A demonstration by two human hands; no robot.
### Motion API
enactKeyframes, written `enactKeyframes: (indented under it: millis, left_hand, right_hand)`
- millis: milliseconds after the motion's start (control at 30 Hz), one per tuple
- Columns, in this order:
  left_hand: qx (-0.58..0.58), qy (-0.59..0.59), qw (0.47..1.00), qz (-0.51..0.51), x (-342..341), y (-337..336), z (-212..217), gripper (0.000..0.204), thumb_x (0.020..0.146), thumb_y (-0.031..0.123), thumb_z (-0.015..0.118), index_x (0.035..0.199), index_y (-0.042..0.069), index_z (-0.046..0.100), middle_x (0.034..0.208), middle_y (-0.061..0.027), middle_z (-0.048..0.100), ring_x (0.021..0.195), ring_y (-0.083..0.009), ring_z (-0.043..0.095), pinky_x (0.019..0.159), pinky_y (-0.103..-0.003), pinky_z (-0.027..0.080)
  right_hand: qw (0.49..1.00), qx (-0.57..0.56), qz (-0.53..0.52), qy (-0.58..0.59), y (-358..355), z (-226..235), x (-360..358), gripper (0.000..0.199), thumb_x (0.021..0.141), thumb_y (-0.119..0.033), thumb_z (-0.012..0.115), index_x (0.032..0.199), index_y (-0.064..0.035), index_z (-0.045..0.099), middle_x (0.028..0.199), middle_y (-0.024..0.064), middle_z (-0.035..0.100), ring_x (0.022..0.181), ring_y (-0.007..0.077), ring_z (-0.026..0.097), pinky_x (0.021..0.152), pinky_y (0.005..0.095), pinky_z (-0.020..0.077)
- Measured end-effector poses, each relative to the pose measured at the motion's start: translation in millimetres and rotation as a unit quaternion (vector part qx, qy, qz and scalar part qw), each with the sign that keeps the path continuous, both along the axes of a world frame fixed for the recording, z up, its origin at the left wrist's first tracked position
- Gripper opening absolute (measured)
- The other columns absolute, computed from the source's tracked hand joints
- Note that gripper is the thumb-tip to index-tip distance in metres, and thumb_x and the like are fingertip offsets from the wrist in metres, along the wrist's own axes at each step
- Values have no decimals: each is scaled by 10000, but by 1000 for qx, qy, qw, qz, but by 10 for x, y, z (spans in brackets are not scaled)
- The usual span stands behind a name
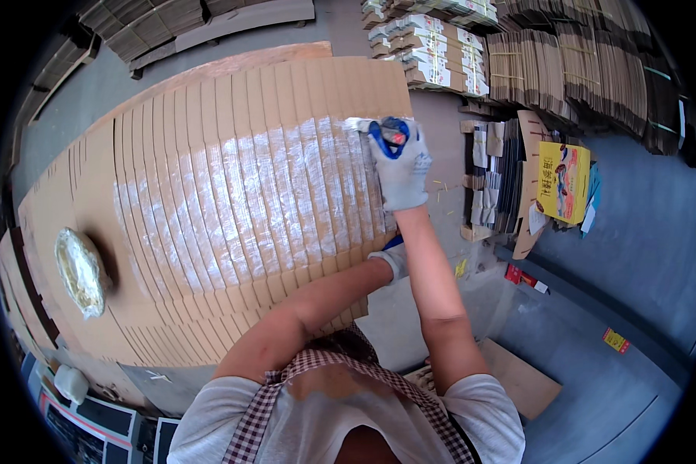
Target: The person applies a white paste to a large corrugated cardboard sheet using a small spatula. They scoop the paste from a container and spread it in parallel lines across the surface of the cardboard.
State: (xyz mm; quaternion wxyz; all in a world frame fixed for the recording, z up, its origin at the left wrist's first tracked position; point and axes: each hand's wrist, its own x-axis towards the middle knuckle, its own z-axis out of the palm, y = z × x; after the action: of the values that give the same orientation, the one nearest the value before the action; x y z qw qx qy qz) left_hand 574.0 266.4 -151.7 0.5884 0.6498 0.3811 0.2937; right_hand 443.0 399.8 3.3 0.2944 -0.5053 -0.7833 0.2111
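Note:
Flat brown cardboard sheets (209,100) lie overlapped like shingles across the work surface. A wet, whitish, glue-like coating (240,201) covers their middle band in streaks. My right hand (401,166), in a white glove with blue fingertips, is closed around a brush (355,124). The pale brush head touches the upper right end of the coated band. My left hand (397,261), gloved too, is by the sheets' right edge. My right forearm crosses over it and hides its fingers.
At the left, a plastic-lined bowl (81,272) of pale paste sits on cardboard. Stacks of folded cartons (433,54) and bundled cardboard (595,69) stand at the back right. Nearer on the right is a yellow box (562,182). A loose board (520,379) lies at the lower right.

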Motion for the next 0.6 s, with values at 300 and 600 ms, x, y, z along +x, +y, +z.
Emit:
enactKeyframes:
  millis: [300, 600]
  left_hand:
    - [-14, -22, 1000, -3, -64, 21, 45, 472, 1031, 356, 410, 1451, 139, 406, 1520, -90, 383, 1403, -250, 337, 1172, -349, 234]
    - [-27, 24, 999, -23, -187, 38, 261, 522, 1041, 400, 351, 1498, 147, 351, 1569, -78, 329, 1444, -246, 283, 1195, -343, 192]
  right_hand:
    - [999, -40, -31, -9, 61, 56, -183, 300, 801, -186, 791, 1004, -40, 624, 971, 129, 634, 873, 298, 655, 786, 368, 523]
    - [997, 38, -31, -60, 165, -34, -43, 289, 825, -253, 747, 985, -61, 601, 975, 141, 614, 815, 364, 633, 741, 431, 516]
